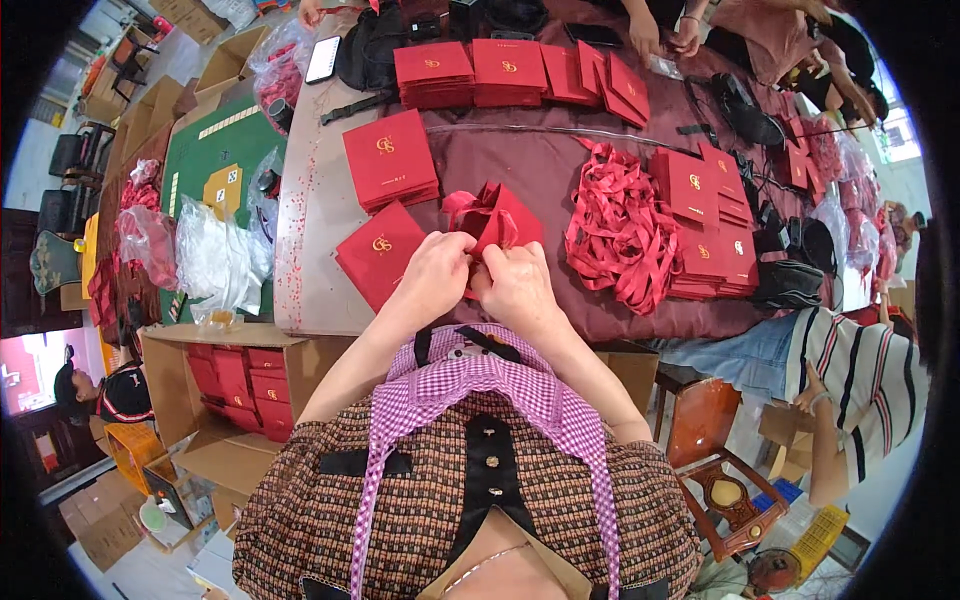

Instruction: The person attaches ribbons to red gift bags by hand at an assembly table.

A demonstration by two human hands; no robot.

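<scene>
Small red folded paper box with a red ribbon (pixel 492 222) held up over the near edge of the table (pixel 310 230), both hands pinched on it: left hand (pixel 432 277) grips its lower left, right hand (pixel 517 285) its lower right, fingers closed tight. Left of the box, flat red square card sleeves with gold emblems (pixel 381 250). Right of the box, a loose pile of red ribbons (pixel 620 235). Beyond the box, stacks of red sleeves (pixel 470 72). Below left of the box, an open cardboard carton of red boxes (pixel 235 385).
</scene>
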